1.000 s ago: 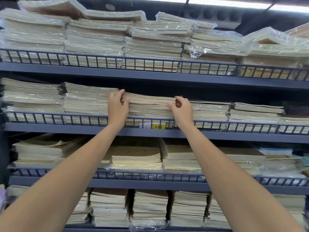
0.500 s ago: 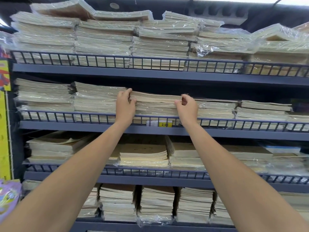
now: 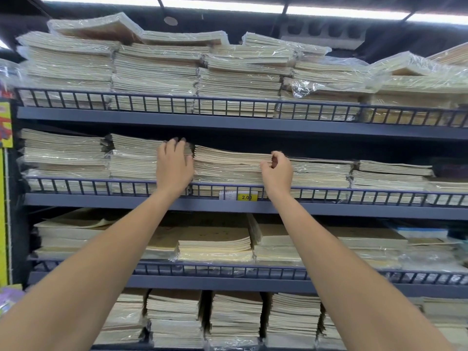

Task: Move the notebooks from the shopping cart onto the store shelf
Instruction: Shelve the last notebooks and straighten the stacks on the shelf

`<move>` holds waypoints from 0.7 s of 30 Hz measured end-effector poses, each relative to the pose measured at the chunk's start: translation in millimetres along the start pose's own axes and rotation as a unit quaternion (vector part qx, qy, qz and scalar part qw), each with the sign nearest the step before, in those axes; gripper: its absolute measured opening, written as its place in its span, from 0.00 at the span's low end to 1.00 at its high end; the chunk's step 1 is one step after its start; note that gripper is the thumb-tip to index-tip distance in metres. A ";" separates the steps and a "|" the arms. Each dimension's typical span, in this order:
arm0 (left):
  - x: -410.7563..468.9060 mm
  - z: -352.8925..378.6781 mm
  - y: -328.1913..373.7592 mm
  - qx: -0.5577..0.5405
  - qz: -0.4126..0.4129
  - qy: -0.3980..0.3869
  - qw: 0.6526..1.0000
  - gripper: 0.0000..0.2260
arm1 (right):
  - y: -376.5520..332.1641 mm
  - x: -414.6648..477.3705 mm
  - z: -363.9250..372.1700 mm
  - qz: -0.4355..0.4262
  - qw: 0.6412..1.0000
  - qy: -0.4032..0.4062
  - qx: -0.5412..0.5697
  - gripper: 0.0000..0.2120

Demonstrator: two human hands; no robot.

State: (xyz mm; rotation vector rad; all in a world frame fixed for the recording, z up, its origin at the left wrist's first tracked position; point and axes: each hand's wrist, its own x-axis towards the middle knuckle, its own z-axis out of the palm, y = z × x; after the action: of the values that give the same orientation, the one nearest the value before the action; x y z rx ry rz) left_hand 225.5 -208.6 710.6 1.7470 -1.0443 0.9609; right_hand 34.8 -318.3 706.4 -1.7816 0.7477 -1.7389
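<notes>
The unwrapped stack of beige notebooks (image 3: 229,164) lies on the second shelf (image 3: 228,202) of the blue-grey store rack, behind its wire rail. My left hand (image 3: 174,166) lies flat at the stack's left end, with its fingers stretched up over the edge of the wrapped pile beside it. My right hand (image 3: 278,171) is curled at the stack's right end, where fingers and thumb pinch the edges of the top notebooks. No shopping cart is in view.
Plastic-wrapped notebook piles fill the top shelf (image 3: 228,122) and both sides of the second shelf. A yellow price tag (image 3: 247,197) hangs on the rail under the stack. Lower shelves (image 3: 215,281) hold more notebook piles. A yellow sign (image 3: 3,211) borders the left edge.
My left hand has slid slightly left and its fingers have straightened upward. My right hand stays curled on the stack's right end. The view has shifted a little.
</notes>
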 end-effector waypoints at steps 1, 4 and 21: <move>-0.1 -0.2 0.1 -0.008 -0.005 -0.001 1.000 0.20 | 0.0 0.2 -0.8 -0.001 1.000 -0.003 -0.002 0.19; -1.8 -3.6 2.9 -0.034 -0.017 -0.014 0.999 0.20 | -0.1 -0.9 -4.2 -0.002 1.000 -0.022 -0.002 0.20; -18.9 -20.9 34.9 -0.170 -0.060 -0.104 0.978 0.26 | -17.3 -18.8 -42.4 0.045 0.985 -0.164 -0.012 0.26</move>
State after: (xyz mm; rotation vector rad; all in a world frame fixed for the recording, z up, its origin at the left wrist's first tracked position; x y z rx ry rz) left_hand 183.1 -194.1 710.3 1.6230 -1.1457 0.4950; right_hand -7.6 -292.7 706.6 -1.9530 0.6985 -1.3375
